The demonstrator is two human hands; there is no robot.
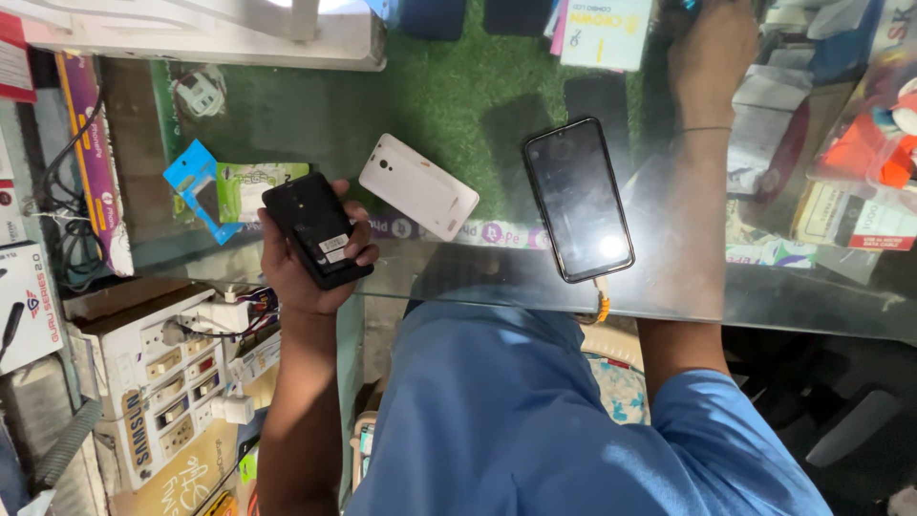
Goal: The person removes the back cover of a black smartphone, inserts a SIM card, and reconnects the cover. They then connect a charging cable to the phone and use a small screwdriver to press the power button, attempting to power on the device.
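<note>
The left hand [304,263] held a black phone [317,229] with its back up, a small white sticker showing on it. The fingers [361,250] were wrapped round its right edge and the thumb ran along the left, just above the near edge of the glass table [458,277]. The right hand [712,48] reached to the far right part of the table among the boxes; whether its fingers were closed on anything could not be told, as they ran out of view at the top.

The grasp looked light, at the phone's lower half only, so the phone might tip out and strike the glass or drop past the near edge onto the power strips [177,373] below. The white phone [418,186], lying back up just beside the held one, could be knocked by it. The dark-screened phone [578,199] lay near the near edge with an orange cable [603,304] hanging from it; the right forearm, just beside it, might catch the cable and drag it off.

The table was a glass top over green artificial turf, crowded with cartons and packets at the far and right edges. It looked like a cramped repair counter, with cables and sockets at the left.
</note>
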